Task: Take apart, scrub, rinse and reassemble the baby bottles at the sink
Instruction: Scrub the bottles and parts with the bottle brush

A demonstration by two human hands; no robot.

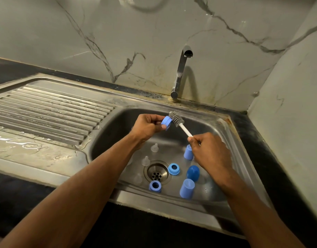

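Note:
My left hand [147, 126] pinches a blue bottle collar ring [166, 122] above the steel sink basin [118, 126]. My right hand [208, 149] grips the white handle of a bottle brush [177, 119], whose grey bristle head touches the ring. On the basin floor lie two more blue collar rings [173, 169] [155, 186], two light blue caps [188, 152] [187, 188], a dark blue cap [193, 173] and several clear teats [154, 147] [145, 161].
The drain [156, 175] sits in the basin's middle. A chrome tap [181, 70] stands behind the basin with no water running. A wet ribbed drainboard [46, 108] lies to the left. Marble walls close the back and the right.

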